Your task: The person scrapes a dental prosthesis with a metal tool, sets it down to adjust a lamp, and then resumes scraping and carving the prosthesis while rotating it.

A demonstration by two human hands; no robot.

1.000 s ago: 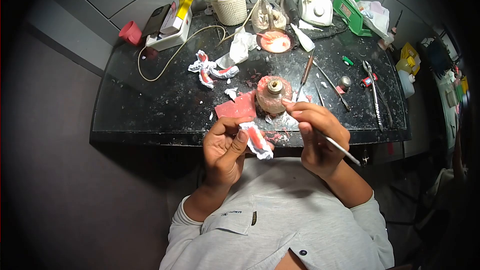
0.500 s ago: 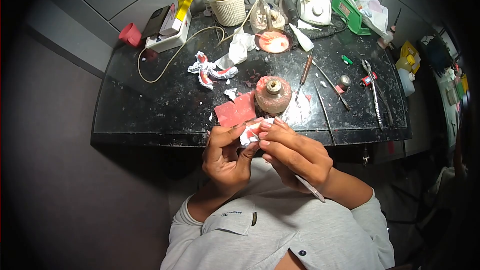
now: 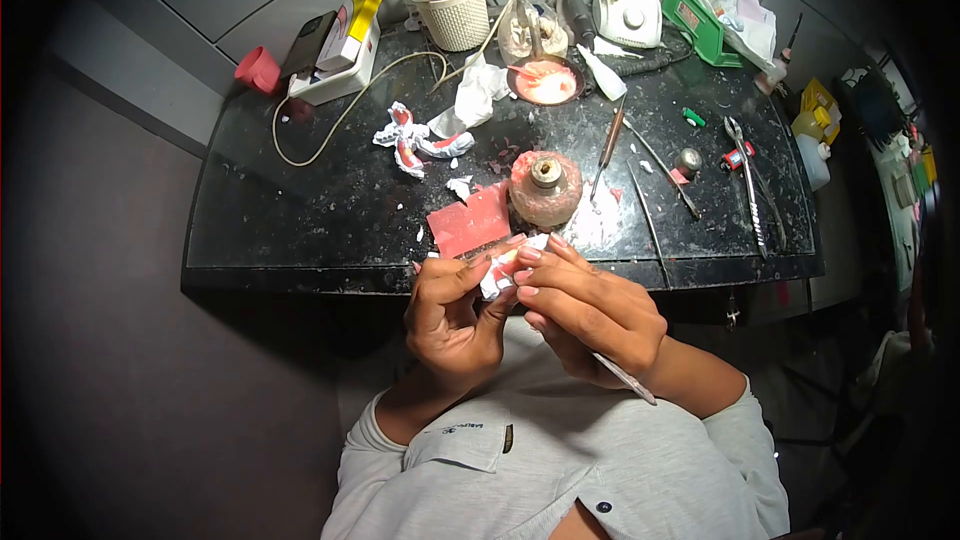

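At the table's front edge, my left hand [image 3: 452, 325] pinches a small white dental cast [image 3: 494, 283] with pink wax on it. My right hand [image 3: 608, 318] closes round a thin metal hand tool [image 3: 628, 381]; its handle end sticks out below the palm, and its working tip is hidden behind the fingers. The right fingertips touch the right side of the cast and cover part of it. Just beyond the hands stand a glass spirit burner [image 3: 545, 202] with pink wax on its shoulder and a flat pink wax sheet [image 3: 468, 224].
White casts with pink wax [image 3: 408, 152] lie left of crumpled tissue [image 3: 478, 98]. A small pan [image 3: 548, 85] holds pink wax. Rightward are a wax knife [image 3: 609, 140], pliers [image 3: 746, 195] and a red lighter [image 3: 738, 157]. A basket [image 3: 458, 24] and white box [image 3: 335, 83] stand behind.
The cast is tilted slightly in the fingers, and the tool's handle end has shifted a little to the right. Both hands keep nearly the same place.
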